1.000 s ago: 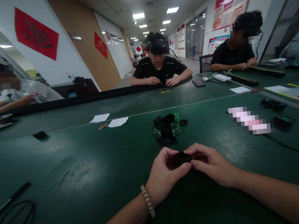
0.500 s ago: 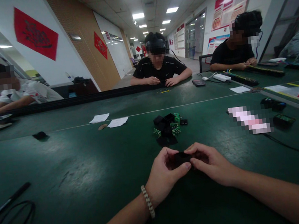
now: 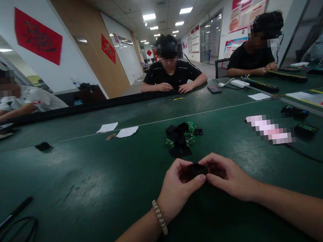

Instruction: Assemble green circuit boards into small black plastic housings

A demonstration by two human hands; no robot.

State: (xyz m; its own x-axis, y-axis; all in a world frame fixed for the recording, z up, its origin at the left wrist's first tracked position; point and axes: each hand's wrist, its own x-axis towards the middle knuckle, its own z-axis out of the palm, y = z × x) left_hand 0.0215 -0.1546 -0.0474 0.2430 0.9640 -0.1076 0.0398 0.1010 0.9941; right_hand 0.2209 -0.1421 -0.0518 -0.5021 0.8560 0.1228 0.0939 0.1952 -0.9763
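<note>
Fingers (image 3: 182,164) of the left hand (image 3: 173,185) and of the right hand (image 3: 232,177) are closed around a small black box-shaped piece (image 3: 197,169), each hand from its own side. The grip is narrow, and the two thumbs come close together at the near side of this piece. A dark hollow shows in its top, but what is inside, I cannot tell. The piece is over the green table (image 3: 107,212), near the person's side; if it touches the surface, it is hidden by the hands. Just beyond them lies a loose group of black box-like parts (image 3: 173,137) and green circuit boards (image 3: 191,140), with a flat black part (image 3: 198,132) beside it on the right. Two white paper sheets (image 3: 127,132) lie farther to the left. A pale bead bracelet (image 3: 159,217) is on the left wrist. Across the table, a person in black (image 3: 170,73) sits with both hands at the edge.
</note>
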